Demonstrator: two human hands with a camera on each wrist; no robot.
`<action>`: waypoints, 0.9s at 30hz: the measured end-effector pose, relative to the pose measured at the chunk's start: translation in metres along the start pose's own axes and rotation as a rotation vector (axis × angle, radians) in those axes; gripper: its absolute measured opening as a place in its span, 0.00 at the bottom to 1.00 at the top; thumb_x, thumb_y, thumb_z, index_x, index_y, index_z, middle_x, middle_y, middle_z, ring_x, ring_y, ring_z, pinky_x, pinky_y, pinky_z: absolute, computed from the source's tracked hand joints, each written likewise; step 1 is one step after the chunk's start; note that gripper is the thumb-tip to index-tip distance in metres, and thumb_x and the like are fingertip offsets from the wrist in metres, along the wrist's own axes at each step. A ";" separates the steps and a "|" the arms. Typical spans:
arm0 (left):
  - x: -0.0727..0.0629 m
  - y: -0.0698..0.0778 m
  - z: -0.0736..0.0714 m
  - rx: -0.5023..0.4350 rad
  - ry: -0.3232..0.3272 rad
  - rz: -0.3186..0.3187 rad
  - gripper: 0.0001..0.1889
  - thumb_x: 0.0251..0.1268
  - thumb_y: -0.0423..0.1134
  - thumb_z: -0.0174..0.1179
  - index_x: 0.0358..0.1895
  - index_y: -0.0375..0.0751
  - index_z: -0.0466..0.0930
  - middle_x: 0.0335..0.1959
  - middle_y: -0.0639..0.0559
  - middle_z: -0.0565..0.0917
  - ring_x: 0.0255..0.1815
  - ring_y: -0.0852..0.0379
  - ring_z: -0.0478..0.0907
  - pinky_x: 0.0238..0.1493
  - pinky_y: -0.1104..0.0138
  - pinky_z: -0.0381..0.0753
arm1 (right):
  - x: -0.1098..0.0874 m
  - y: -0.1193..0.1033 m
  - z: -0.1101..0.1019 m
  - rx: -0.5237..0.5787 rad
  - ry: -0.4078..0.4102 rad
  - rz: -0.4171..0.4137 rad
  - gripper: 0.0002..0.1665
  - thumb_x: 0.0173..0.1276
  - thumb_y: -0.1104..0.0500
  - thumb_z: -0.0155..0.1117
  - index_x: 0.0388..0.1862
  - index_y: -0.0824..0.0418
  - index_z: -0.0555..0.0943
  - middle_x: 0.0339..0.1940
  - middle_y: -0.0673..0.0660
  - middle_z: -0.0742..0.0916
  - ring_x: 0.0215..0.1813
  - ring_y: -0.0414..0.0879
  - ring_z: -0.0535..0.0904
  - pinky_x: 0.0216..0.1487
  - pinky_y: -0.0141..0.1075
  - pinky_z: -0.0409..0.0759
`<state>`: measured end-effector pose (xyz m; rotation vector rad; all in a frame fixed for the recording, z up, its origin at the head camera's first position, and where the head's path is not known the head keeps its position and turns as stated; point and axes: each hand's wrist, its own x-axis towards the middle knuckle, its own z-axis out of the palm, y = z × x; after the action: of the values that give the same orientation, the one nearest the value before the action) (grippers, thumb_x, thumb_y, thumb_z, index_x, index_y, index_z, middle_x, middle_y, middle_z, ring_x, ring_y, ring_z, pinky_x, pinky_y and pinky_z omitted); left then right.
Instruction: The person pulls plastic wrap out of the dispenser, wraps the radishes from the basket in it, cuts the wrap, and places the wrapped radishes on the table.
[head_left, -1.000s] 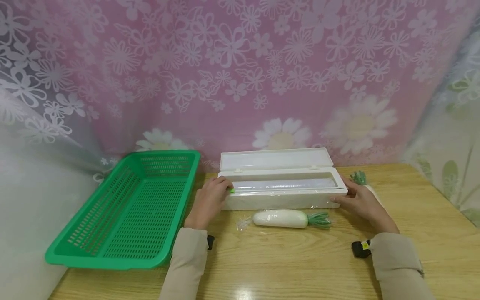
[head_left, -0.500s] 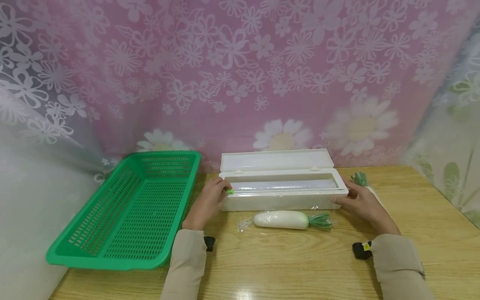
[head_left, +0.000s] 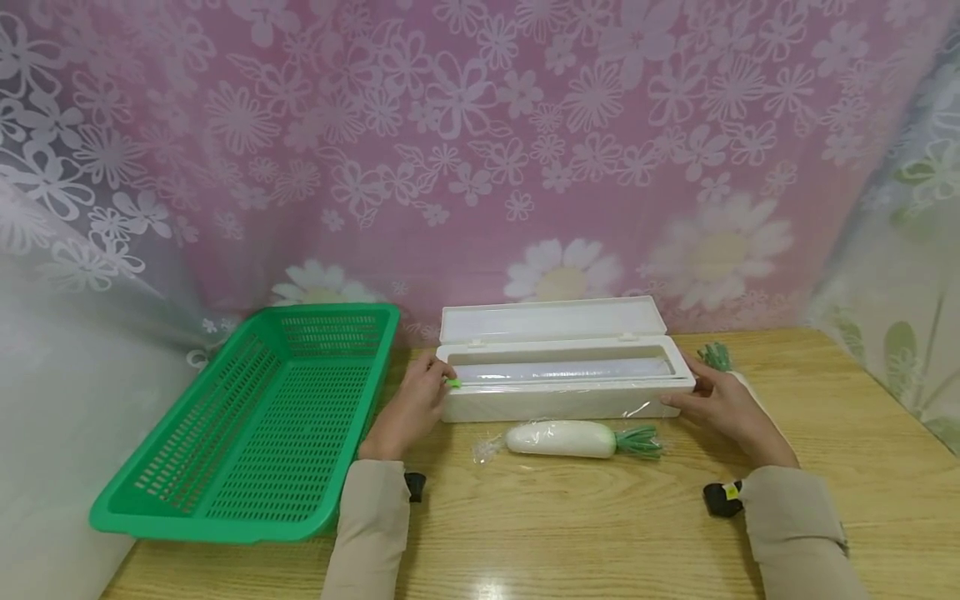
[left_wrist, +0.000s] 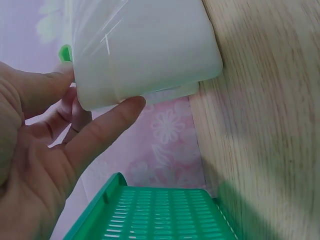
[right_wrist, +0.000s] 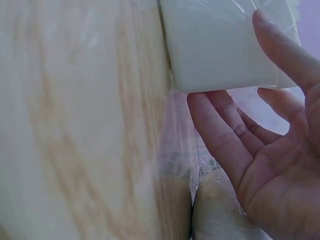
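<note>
A white cling film dispenser box (head_left: 566, 404) stands with its lid (head_left: 553, 321) raised, and a roll of cling film (head_left: 562, 370) lies inside. At its left end, my left hand (head_left: 408, 408) holds the small green slide cutter (head_left: 453, 382); in the left wrist view the thumb is on the cutter (left_wrist: 65, 53) and a fingertip touches the box end. My right hand (head_left: 731, 417) grips the right end, thumb on the front and fingers against the side. Clear film hangs over the box front. Just before it lies a film-wrapped white radish (head_left: 562, 438) with green stalks.
To the left stands a large green plastic basket (head_left: 277, 433) with slotted walls. Another white radish (head_left: 717, 357) lies behind my right hand, partly hidden. A pink flowered curtain (head_left: 450, 208) hangs behind the wooden table (head_left: 555, 533).
My left hand has slid slightly left with the green cutter, toward the box's left end. The right hand and the box stay in place.
</note>
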<state>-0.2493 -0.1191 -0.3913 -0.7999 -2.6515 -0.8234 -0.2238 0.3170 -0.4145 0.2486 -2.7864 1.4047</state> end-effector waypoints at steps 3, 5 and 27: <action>-0.003 -0.004 0.001 -0.023 0.005 -0.038 0.06 0.70 0.19 0.56 0.45 0.28 0.78 0.45 0.40 0.73 0.46 0.44 0.72 0.48 0.54 0.78 | -0.001 0.001 -0.001 0.007 -0.006 0.003 0.49 0.73 0.57 0.67 0.82 0.64 0.50 0.57 0.79 0.79 0.46 0.41 0.80 0.39 0.35 0.84; -0.004 -0.007 0.002 -0.037 0.020 -0.044 0.06 0.71 0.20 0.55 0.46 0.27 0.78 0.44 0.40 0.73 0.45 0.45 0.73 0.48 0.54 0.78 | -0.002 0.002 -0.003 0.016 -0.009 0.006 0.49 0.74 0.57 0.67 0.82 0.65 0.49 0.57 0.79 0.79 0.45 0.37 0.80 0.39 0.35 0.84; 0.002 0.017 0.004 0.074 0.145 0.010 0.05 0.69 0.25 0.61 0.43 0.34 0.84 0.45 0.44 0.81 0.49 0.43 0.75 0.47 0.54 0.78 | -0.009 -0.020 -0.023 -0.105 0.031 0.002 0.40 0.77 0.56 0.63 0.76 0.76 0.60 0.59 0.75 0.77 0.57 0.60 0.79 0.41 0.24 0.75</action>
<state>-0.2419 -0.1043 -0.3858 -0.7065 -2.5321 -0.7458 -0.2130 0.3251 -0.3854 0.2203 -2.8247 1.2465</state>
